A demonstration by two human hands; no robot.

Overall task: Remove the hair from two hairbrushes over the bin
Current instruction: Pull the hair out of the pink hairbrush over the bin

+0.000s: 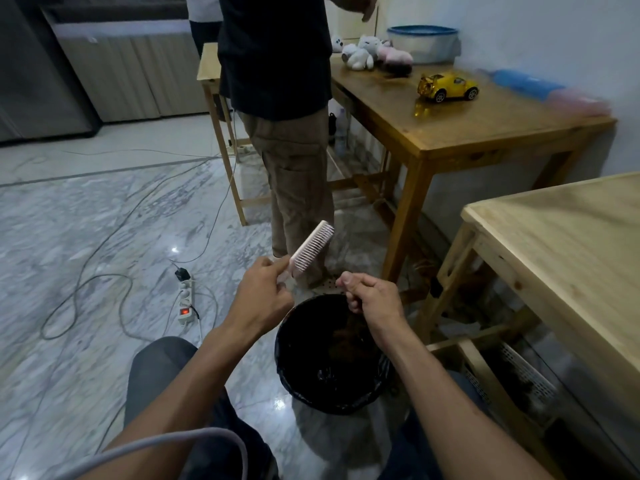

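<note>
Left hand (261,296): fingers closed on handle of white hairbrush (311,249), head tilted up and away, bristles facing right, just left of the bin's rim. Right hand (372,299): curled shut over black-lined bin (332,355), fingertips pinched; contents not discernible. Brown hair clump inside bin. Beyond: standing person (287,116), wooden table (485,133) bearing yellow toy car (448,86)

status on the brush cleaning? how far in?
Done: brown hair already lies in the bin. In hand: left hand holds the pink hairbrush, bristles looking clean; right hand is pinched shut above the bin. Left: the second brush isn't in view.
</note>
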